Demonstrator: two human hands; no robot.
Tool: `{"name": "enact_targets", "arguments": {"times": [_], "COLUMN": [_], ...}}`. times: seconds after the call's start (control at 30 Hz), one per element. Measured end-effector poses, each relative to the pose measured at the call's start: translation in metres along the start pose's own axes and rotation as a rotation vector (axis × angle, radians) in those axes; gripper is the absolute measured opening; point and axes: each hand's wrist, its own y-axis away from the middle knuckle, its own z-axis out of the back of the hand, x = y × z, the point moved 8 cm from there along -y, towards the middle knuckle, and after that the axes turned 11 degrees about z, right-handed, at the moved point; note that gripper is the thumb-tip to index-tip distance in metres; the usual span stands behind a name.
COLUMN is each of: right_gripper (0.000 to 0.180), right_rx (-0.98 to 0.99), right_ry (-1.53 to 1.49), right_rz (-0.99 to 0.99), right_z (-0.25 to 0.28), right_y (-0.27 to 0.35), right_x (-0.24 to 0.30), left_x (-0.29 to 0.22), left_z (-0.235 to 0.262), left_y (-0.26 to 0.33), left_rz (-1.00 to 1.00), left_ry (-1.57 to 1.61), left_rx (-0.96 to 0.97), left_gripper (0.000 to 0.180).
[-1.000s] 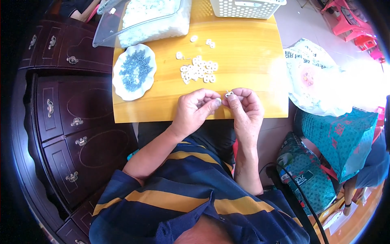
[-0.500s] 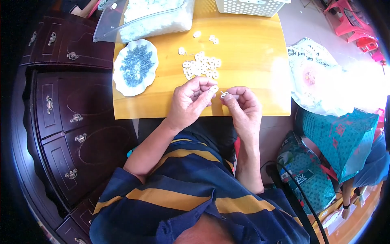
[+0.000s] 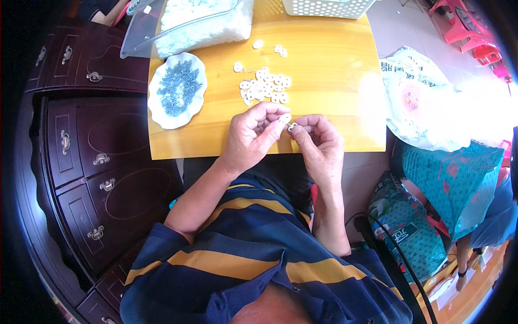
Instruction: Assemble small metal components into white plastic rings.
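Over the near part of the table, my left hand (image 3: 250, 134) pinches a small white oval plastic piece (image 3: 286, 117) between thumb and fingers. My right hand (image 3: 322, 144) is closed on a small metal piece (image 3: 292, 127) with a looped end and a thin shank, whose exact kind is too small to make out. The shank points at the white piece and looks to be touching it. Just beyond my fingers lies a loose pile of similar white pieces (image 3: 264, 85) with holes. To the left, a wavy-edged white dish (image 3: 155, 110) holds many small grey metal pieces (image 3: 181, 89).
A clear plastic bin (image 3: 208, 38) full of white items stands at the back left, and a white perforated basket (image 3: 324, 8) at the back. Dark drawers (image 3: 124, 140) flank the left. On the right are a white bag (image 3: 402, 108), teal bags (image 3: 453, 178) and another person's arm (image 3: 462, 262).
My right hand has moved slightly left, bringing the metal piece's shank up to the white piece. My left hand has stayed almost in place.
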Motion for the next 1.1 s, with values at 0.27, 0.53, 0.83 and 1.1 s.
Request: {"name": "enact_targets", "arguments": {"times": [0.27,0.53,0.83,1.1], "right_gripper": [0.01,0.01,0.013,0.019], "right_rx": [-0.025,-0.016,-0.022,-0.059], "right_ry": [-0.056,-0.048,-0.056,-0.049], "right_rz": [-0.037,-0.031,-0.008,-0.008], "right_z": [0.002,0.001,0.0,0.001], "right_y": [0.001,0.0,0.0,0.0], "right_x": [0.0,0.0,0.0,0.002], "left_x": [-0.005,-0.013,-0.014,-0.022], "left_z": [0.001,0.002,-0.001,-0.005], "left_y": [0.001,0.001,0.0,0.001], "left_rz": [-0.058,-0.126,-0.127,-0.171], "left_ry": [-0.077,-0.08,-0.086,-0.234], "left_rx": [-0.044,-0.074,-0.07,-0.124], "left_gripper": [0.019,0.012,0.008,0.016]}}
